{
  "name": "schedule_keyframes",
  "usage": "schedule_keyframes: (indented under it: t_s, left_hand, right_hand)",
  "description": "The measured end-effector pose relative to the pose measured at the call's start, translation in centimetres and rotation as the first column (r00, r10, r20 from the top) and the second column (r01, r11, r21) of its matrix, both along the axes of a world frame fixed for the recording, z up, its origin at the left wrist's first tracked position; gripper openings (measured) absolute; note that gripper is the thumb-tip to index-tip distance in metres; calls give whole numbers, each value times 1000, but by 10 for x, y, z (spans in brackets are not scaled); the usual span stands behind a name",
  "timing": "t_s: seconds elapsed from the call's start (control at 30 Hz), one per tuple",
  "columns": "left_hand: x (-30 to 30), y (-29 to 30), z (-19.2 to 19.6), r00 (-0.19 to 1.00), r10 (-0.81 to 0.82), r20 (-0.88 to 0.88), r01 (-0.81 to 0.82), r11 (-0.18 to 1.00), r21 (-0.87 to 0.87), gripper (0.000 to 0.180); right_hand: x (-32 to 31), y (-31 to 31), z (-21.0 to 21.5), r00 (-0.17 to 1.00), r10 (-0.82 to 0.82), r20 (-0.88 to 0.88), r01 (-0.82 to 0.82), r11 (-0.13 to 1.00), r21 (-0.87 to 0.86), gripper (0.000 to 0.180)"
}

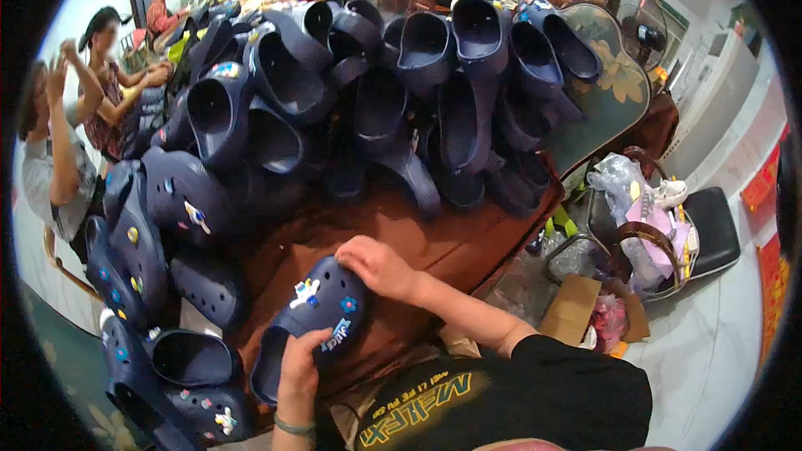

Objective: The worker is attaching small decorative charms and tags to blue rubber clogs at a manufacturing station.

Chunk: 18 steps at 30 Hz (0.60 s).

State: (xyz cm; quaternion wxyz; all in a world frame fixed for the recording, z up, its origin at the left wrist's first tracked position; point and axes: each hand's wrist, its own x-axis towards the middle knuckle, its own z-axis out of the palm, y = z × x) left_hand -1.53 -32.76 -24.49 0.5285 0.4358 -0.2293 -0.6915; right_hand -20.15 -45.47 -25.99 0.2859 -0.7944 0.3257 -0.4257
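Observation:
A dark navy clog [334, 305] lies tilted before me, its toe up and to the right. Its upper carries a white figure charm [306, 292], a blue flower charm [348, 304] and a pale blue lettered charm [337, 336]. My left hand [302, 363] is closed round its near side, thumb on the upper and fingers hidden beneath. At the toe, beside the vent holes, my right hand [373, 267] is closed with fingertips pinched together. Whatever those fingertips hold, if anything, is hidden.
Navy clogs [380, 108] lie heaped across the brown-covered table [288, 242]; decorated ones [188, 192] crowd its left side. To the right stand a black chair [710, 234] with bags and an open cardboard box [571, 313]. People [117, 92] sit at left and farther back.

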Motion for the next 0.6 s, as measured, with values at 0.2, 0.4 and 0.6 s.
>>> schedule_keyframes:
  t_s: [0.2, 0.4, 0.6]
  left_hand:
    - [-4, -4, 9, 999, -34, -12, 34, 999, -39, 38]
    - [4, -6, 0, 998, -29, 50, 29, 1000, 4, 36]
    - [1, -11, 6, 999, -12, 37, 11, 1000, 14, 37]
  right_hand:
    - [20, -5, -7, 999, 50, -19, -51, 997, -54, 13]
    - [23, -1, -2, 994, 88, 61, -97, 983, 158, 13]
    - [20, 0, -5, 1000, 13, 28, -9, 993, -120, 8]
